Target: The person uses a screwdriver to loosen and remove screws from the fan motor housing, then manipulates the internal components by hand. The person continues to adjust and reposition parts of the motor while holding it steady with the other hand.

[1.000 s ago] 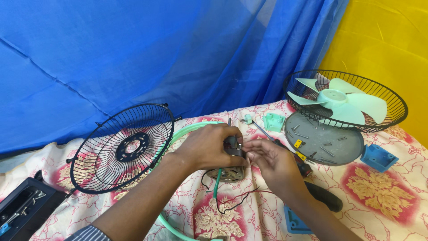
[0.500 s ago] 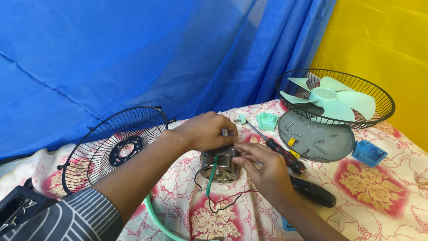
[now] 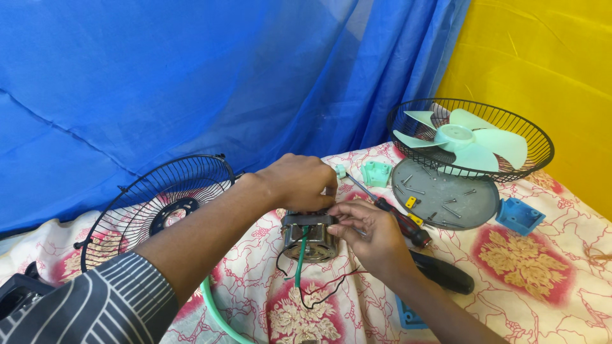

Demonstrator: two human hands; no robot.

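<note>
Taking the silver cylindrical metal fan motor [image 3: 310, 237] as landmark, I noted the black wire fan guard [image 3: 159, 207] leaning well to its left. My left hand [image 3: 299, 181] curled over the motor's top rear edge, fingers closed on it. The motor stood upright between both hands, axis vertical. My right hand [image 3: 370, 229], just right, pinched at its upper edge. The red-handled screwdriver [image 3: 398, 220] lay farther right.

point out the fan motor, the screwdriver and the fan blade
fan motor [image 3: 313, 241]: head view, on its metal side wall below the hands.
screwdriver [image 3: 408, 227]: head view, on its red and black handle.
fan blade [image 3: 460, 138]: head view, on its pale green hub inside the grille.
</note>
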